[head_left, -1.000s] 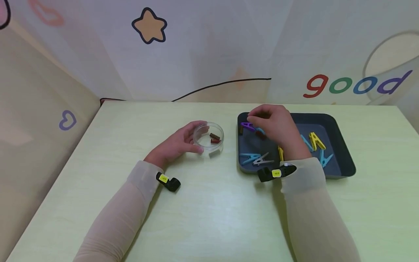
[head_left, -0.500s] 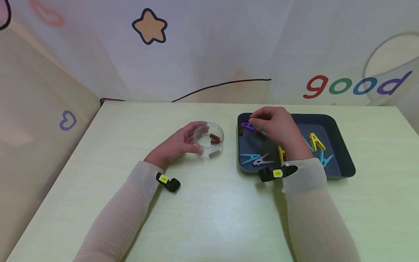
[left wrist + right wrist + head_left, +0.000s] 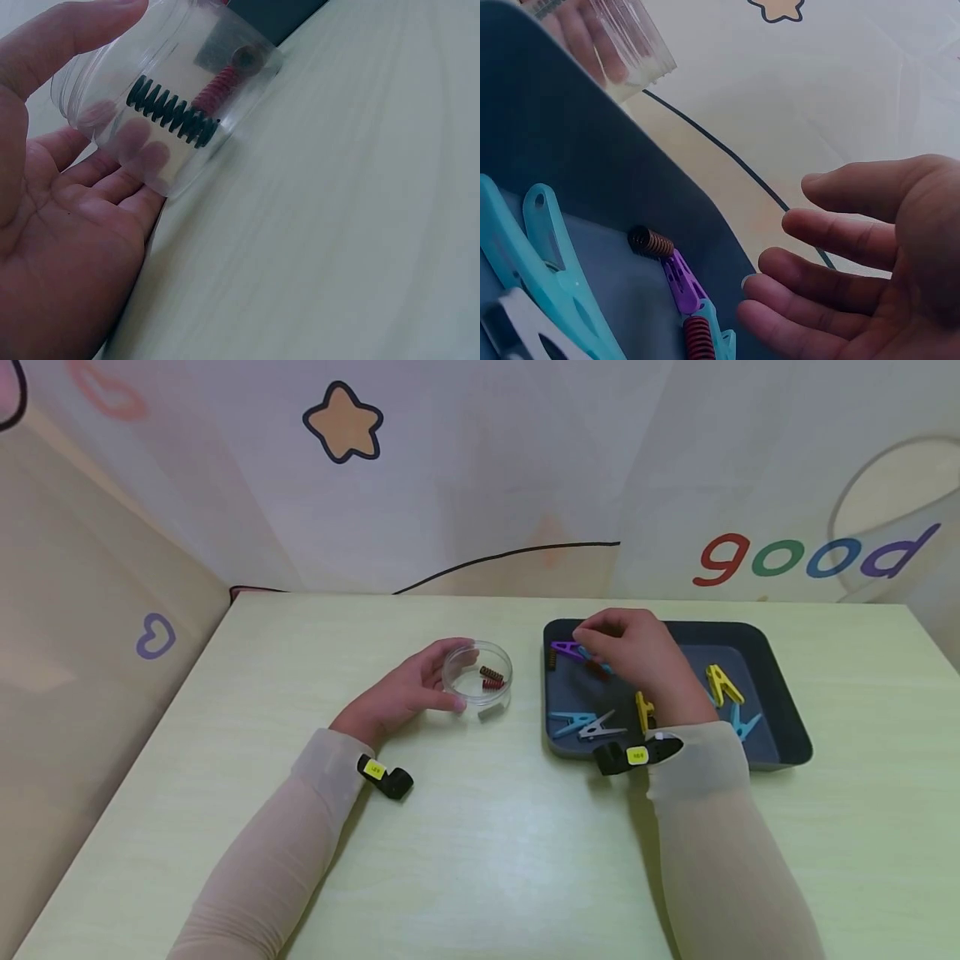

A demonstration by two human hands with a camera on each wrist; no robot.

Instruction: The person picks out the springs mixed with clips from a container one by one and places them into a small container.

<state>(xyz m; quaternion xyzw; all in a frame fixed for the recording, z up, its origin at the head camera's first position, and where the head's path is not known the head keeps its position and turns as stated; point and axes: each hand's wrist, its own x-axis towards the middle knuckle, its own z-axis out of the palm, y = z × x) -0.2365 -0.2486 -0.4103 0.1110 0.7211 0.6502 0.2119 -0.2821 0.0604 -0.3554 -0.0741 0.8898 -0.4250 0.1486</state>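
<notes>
My left hand (image 3: 408, 689) grips a clear round plastic jar (image 3: 452, 687) on the table, thumb on the near side and fingers around the far side. Coil springs lie inside it, among them a dark spring (image 3: 172, 111) and a red spring (image 3: 216, 91). Over the left part of a dark grey tray (image 3: 797, 727) hovers my right hand (image 3: 637, 652); its fingers are loosely bent with nothing between them. Below its fingertips in the tray are a purple clothespin (image 3: 681, 282), a brown spring (image 3: 652, 241), a red spring (image 3: 698, 341) and a partly covered light blue clothespin (image 3: 724, 337).
Along the tray's near left side lie a blue clothespin (image 3: 572, 722) and a grey clothespin (image 3: 602, 727). Yellow clothespins (image 3: 724, 683) and another blue clothespin (image 3: 744, 723) sit farther right. A printed cloth (image 3: 480, 468) hangs behind the pale table (image 3: 480, 860).
Above the tray, my right hand has shifted slightly right and toward me. My left hand and the jar have stayed where they were.
</notes>
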